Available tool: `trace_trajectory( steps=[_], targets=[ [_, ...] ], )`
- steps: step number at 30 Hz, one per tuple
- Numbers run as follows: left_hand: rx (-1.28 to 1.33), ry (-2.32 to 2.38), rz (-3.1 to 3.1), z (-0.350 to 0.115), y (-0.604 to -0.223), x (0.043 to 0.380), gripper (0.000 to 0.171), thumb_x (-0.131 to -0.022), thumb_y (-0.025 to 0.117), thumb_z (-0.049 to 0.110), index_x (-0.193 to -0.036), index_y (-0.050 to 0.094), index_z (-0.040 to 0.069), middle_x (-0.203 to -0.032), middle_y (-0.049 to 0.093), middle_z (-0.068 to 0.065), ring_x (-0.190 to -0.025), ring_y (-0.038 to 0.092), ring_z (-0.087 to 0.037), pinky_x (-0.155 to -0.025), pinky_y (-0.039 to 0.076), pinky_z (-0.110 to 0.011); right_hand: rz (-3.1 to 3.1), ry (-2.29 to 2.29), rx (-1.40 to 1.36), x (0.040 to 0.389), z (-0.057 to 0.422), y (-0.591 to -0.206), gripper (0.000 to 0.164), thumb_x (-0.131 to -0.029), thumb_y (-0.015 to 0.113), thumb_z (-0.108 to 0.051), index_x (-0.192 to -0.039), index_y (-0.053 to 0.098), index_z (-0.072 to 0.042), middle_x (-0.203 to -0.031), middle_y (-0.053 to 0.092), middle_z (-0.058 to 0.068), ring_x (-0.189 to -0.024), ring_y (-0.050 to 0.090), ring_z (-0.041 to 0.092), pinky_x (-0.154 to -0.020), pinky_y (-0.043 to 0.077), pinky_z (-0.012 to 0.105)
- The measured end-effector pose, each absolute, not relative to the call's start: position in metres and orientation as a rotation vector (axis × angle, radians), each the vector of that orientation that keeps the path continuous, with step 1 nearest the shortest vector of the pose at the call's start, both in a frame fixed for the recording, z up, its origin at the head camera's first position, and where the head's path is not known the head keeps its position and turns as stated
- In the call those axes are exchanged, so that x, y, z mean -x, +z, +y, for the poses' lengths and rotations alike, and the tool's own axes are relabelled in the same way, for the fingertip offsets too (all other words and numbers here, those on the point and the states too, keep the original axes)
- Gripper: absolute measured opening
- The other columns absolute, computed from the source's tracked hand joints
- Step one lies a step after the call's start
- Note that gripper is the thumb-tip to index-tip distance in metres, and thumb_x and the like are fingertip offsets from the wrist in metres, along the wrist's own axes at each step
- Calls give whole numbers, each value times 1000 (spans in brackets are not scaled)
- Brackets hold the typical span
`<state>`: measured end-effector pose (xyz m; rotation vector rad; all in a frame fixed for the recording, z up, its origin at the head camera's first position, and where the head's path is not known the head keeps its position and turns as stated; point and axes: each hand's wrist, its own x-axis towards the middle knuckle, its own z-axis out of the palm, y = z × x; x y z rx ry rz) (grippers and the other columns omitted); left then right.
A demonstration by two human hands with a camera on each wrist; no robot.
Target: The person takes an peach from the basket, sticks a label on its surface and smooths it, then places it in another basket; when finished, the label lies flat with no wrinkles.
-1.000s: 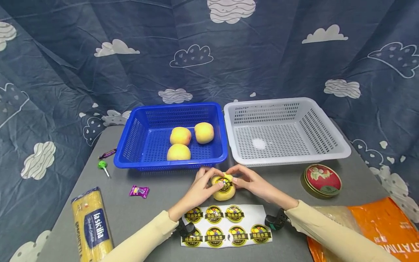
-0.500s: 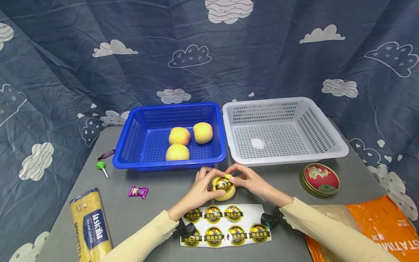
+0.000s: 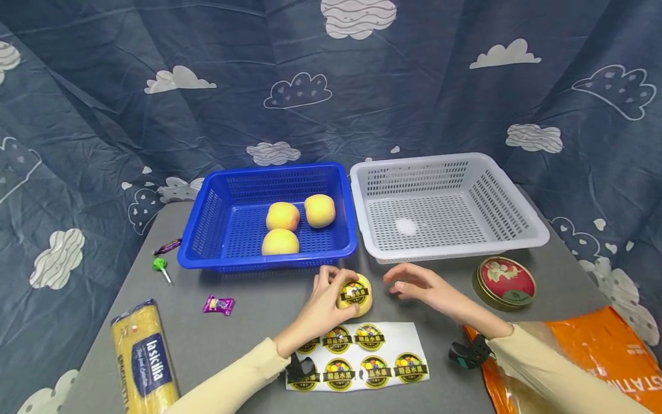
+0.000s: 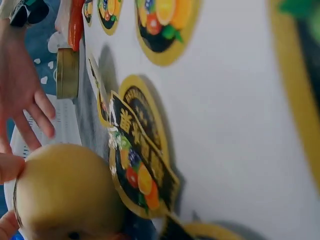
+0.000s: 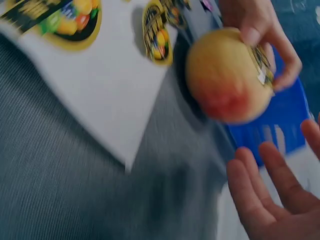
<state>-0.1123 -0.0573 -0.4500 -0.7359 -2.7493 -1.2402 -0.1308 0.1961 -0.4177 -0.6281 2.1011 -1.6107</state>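
A yellow peach (image 3: 366,309) with a round black-and-gold fruit sticker (image 3: 354,294) on its face is held in my left hand (image 3: 322,302), thumb and fingers at its left side. Seen from the right wrist, the peach (image 5: 220,70) shows a red blush, and the left thumb and a finger grip its stickered side. My right hand (image 3: 426,287) is apart from the peach, to its right, fingers loosely extended and holding nothing. Below the hands lies a white sheet (image 3: 405,338) of matching stickers, partly covered by the left wrist's camera.
A blue basket (image 3: 269,261) with three peaches stands behind, beside a white basket (image 3: 460,253). On the right are a red round tin (image 3: 507,282) and an orange bag (image 3: 600,351). Spaghetti (image 3: 145,356), a green lollipop (image 3: 159,263) and wrapped candies lie left.
My right hand has come off the peach and moved right, its fingers loosening. The left hand still holds the peach, and the sticker on it is now in fuller view.
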Motion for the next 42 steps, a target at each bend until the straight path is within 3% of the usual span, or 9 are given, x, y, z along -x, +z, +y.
trace_trajectory(
  steps=[5,11,17,25,31,42],
  targets=[
    [780,-1278,-2772,-59,-449,110,51,-79,67,36,-125,44,33,-115,33,-5,-101,40,-20,-81,39,-37,2115,-1685,650,128,230,-407,31,-95,43,-9,-125,43,1,-120,47,29,-102,53,38,-82,47,40],
    [835,-1368,-2722,-54,-438,107,46,-78,66,39,-121,48,35,-116,34,-3,-97,45,-18,-76,43,-31,2162,-1786,489,130,263,-397,39,-97,41,-13,-134,33,-3,-118,54,17,-104,53,37,-82,47,36],
    [972,-1637,-2567,-37,-394,115,46,-77,71,33,-119,54,30,-115,36,-1,-94,46,-14,-70,48,-24,2166,-1845,356,137,277,-402,41,-97,41,-16,-134,30,-3,-118,52,13,-102,55,34,-81,48,33],
    [958,-1669,-2483,-11,-354,171,45,-76,72,27,-118,57,25,-112,41,1,-101,37,-9,-78,44,-25,2132,-1966,312,145,278,-412,34,-97,41,-15,-128,37,-1,-122,38,17,-97,59,27,-77,50,35],
    [957,-1516,-2620,14,-358,220,44,-74,74,27,-115,59,22,-113,53,8,-105,36,-10,-85,32,-26,2136,-1984,288,148,278,-417,36,-97,41,-16,-127,36,2,-121,42,12,-95,60,24,-75,50,33],
    [990,-1269,-2880,47,-374,256,39,-72,76,20,-106,59,13,-114,58,3,-102,37,-17,-82,32,-25,2164,-1966,301,148,280,-417,35,-97,41,-17,-127,38,1,-113,52,6,-95,59,24,-75,50,33]
  ],
)
